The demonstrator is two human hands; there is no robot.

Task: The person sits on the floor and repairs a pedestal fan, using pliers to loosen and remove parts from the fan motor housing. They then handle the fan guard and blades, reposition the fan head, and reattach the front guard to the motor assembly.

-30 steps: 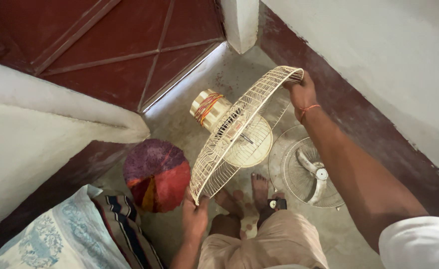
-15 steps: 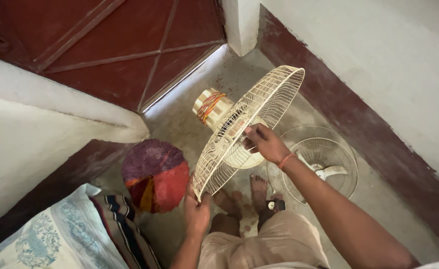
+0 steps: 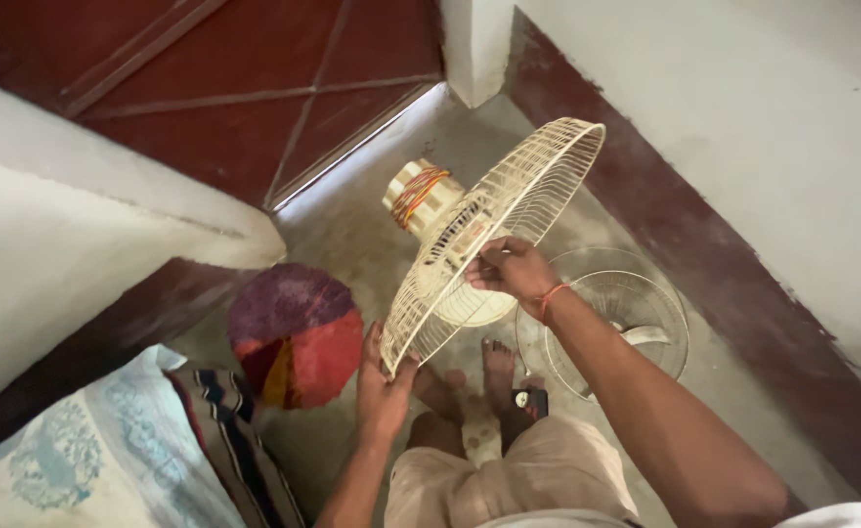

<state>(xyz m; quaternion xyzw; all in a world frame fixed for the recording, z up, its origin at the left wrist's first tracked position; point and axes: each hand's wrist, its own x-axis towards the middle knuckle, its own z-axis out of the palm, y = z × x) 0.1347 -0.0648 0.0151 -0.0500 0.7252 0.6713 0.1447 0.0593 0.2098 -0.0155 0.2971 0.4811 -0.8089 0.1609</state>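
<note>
A round multicoloured mat (image 3: 296,333) lies beside a pale blue patterned cloth (image 3: 88,455) and a striped cloth (image 3: 240,445).

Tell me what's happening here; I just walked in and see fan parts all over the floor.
A person crouching on the concrete floor holds a cream wire fan guard with the motor attached behind it. The left hand grips the guard's lower rim, and the right hand works at its centre. A second guard with the blade lies on the floor beside their bare feet, and a round multicoloured mat lies to the left.
</note>
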